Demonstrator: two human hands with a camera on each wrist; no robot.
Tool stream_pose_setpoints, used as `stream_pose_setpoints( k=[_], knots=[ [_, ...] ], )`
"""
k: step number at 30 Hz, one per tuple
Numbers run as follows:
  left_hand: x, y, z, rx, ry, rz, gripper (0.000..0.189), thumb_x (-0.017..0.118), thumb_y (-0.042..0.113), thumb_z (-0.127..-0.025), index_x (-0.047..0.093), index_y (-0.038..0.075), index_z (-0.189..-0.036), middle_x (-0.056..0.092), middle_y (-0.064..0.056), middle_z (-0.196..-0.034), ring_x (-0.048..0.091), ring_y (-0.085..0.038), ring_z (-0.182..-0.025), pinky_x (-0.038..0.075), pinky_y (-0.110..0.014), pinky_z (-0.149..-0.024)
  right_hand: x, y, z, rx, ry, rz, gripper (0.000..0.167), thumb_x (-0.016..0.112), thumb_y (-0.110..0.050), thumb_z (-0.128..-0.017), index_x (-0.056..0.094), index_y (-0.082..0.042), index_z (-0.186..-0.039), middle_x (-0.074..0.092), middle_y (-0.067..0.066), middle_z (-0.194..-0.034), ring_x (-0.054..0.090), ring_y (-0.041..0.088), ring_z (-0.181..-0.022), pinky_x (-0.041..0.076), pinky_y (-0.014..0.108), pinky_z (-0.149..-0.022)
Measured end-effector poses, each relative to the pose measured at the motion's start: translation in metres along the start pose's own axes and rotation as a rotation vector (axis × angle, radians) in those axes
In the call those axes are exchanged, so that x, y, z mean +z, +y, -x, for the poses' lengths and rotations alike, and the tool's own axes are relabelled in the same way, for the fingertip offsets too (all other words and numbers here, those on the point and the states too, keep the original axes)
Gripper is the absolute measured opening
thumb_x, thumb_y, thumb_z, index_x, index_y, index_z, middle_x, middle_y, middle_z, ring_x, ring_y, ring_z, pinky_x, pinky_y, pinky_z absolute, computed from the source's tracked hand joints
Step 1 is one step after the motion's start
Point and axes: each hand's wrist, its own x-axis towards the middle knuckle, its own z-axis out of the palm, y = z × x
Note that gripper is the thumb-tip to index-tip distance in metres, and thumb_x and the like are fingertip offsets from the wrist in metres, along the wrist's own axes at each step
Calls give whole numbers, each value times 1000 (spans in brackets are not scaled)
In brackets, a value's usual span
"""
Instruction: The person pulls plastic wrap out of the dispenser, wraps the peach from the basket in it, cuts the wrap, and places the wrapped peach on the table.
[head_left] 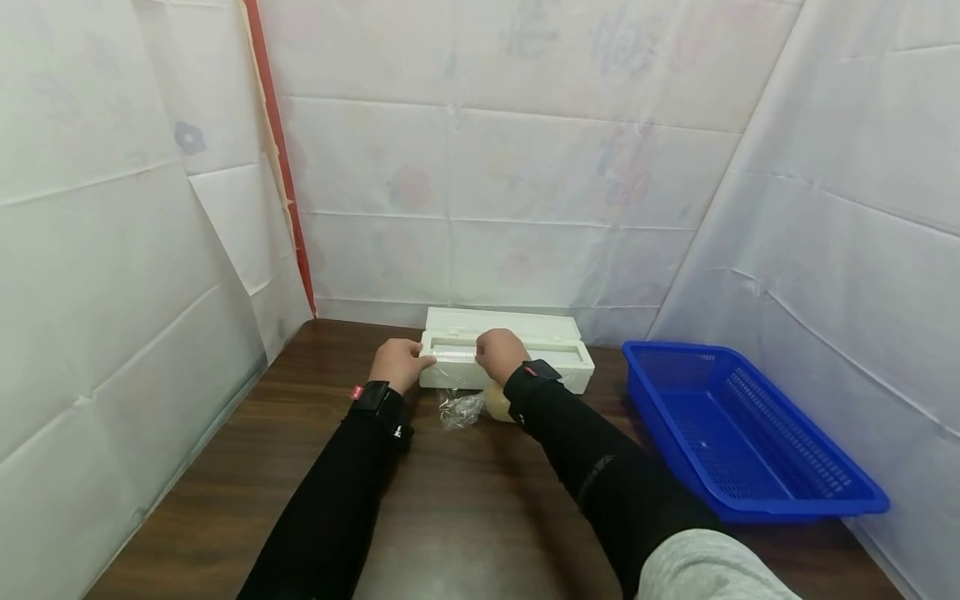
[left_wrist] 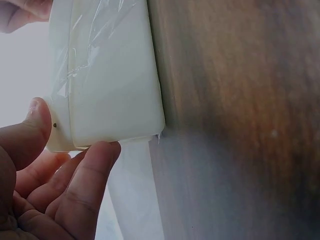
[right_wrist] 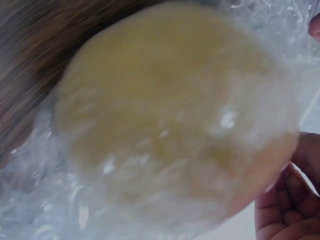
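Observation:
A white cling film dispenser (head_left: pixel 517 377) stands on the table with its lid (head_left: pixel 502 322) raised at the back. My left hand (head_left: pixel 397 364) grips its left end, the thumb (left_wrist: pixel 35 125) on top and the fingers (left_wrist: pixel 97 165) against the end wall. Over the long opening, my right hand (head_left: pixel 501 357) is curled, pinching at the film; its fingertips are partly hidden. Clear cling film (head_left: pixel 459 408) drapes down the front of the dispenser. A round, yellowish, fruit-like thing (right_wrist: pixel 175 100) lies wrapped in film below my right wrist, partly covered by it in the head view.
To the right sits a blue plastic basket (head_left: pixel 675 442) with perforated sides. White patterned sheeting (head_left: pixel 480 167) encloses the dark wooden table (head_left: pixel 450 517) at the back and both sides. The dispenser stands close to the back sheet.

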Motion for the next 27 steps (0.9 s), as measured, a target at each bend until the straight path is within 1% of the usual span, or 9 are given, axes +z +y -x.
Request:
stream_pose_setpoints(
  k=[3, 8, 11, 17, 22, 27],
  knots=[
    [0, -1, 0, 0, -6, -3, 50, 74, 32, -101, 68, 2, -140, 67, -15, -146, 61, -40, -137, 49, -54, -113, 0, 7, 3, 5, 2, -26, 23, 70, -12, -104, 73, -12, -81, 68, 3, -78, 56, 18, -72, 50, 38, -77],
    [0, -1, 2, -12, -2, -7, 50, 75, 33, -101, 68, 2, -140, 67, -15, -145, 60, -40, -138, 49, -55, -113, 0, 16, 6, -3, 1, -59, 22, 69, -13, -104, 75, -10, -83, 68, 3, -79, 57, 19, -73, 49, 39, -77],
    [-1, 0, 2, -10, 2, -21, 51, 75, 35, -100, 69, 3, -140, 68, -14, -145, 60, -39, -138, 49, -54, -114, -1, 20, 7, -8, 1, -57, 21, 69, -13, -104, 77, -8, -86, 67, 2, -79, 58, 19, -74, 50, 39, -78],
    [-4, 3, 2, 2, -1, -45, 50, 74, 36, -101, 70, 4, -139, 69, -13, -144, 63, -39, -135, 51, -54, -111, -5, 24, 7, 22, -19, -46, 22, 70, -14, -104, 77, -9, -84, 68, 1, -78, 57, 19, -74, 51, 39, -79],
    [-5, 5, 6, -4, -1, -37, 47, 74, 34, -101, 71, 4, -137, 69, -13, -143, 64, -39, -133, 52, -54, -109, -6, 27, 7, 35, -27, -32, 22, 71, -13, -102, 76, -10, -81, 71, 1, -80, 58, 17, -74, 53, 38, -80],
    [-6, 6, 7, -8, 2, -38, 46, 75, 33, -101, 71, 4, -136, 70, -14, -142, 65, -38, -131, 53, -53, -107, -8, 32, 8, 49, -32, -30, 21, 72, -14, -102, 77, -10, -82, 74, 2, -83, 62, 18, -77, 54, 39, -82]
  ],
)
